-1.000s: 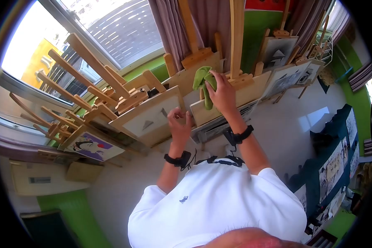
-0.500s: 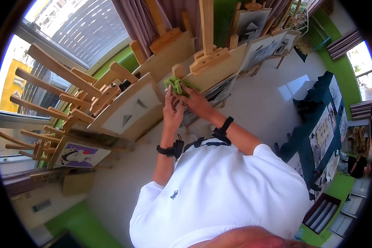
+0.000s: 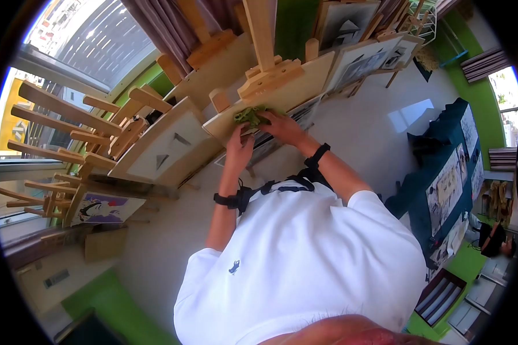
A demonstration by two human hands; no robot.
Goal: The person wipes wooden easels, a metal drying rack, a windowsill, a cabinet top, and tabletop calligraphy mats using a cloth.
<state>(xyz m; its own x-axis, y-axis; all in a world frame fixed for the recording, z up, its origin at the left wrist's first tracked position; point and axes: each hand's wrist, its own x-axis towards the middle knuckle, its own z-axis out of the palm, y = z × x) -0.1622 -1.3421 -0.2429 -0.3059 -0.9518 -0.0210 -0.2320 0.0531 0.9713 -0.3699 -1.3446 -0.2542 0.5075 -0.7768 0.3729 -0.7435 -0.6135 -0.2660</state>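
Note:
A crumpled green cloth [image 3: 250,116] lies between my two hands, in front of a wooden drawing board [image 3: 305,80] on an easel [image 3: 265,52]. My right hand [image 3: 283,129] has its fingers bent over the cloth's right side. Below the cloth's left part, my left hand [image 3: 240,147] is closed with its fingertips at the fabric. Whether the cloth touches the board I cannot tell. Black straps circle both wrists. Under my hands, a dark drawing [image 3: 265,146] partly shows.
Left of my hands stands a board with a pale drawing [image 3: 161,150], then several stacked wooden easels [image 3: 69,112]. A purple painting [image 3: 109,209] is lower left. On the right, a table with dark green cloth [image 3: 417,198] bears papers. More easels line the back.
My view has shifted right along the boards. The green cloth is now bunched flatter and lower against the board's area, and my right hand has spread further over it.

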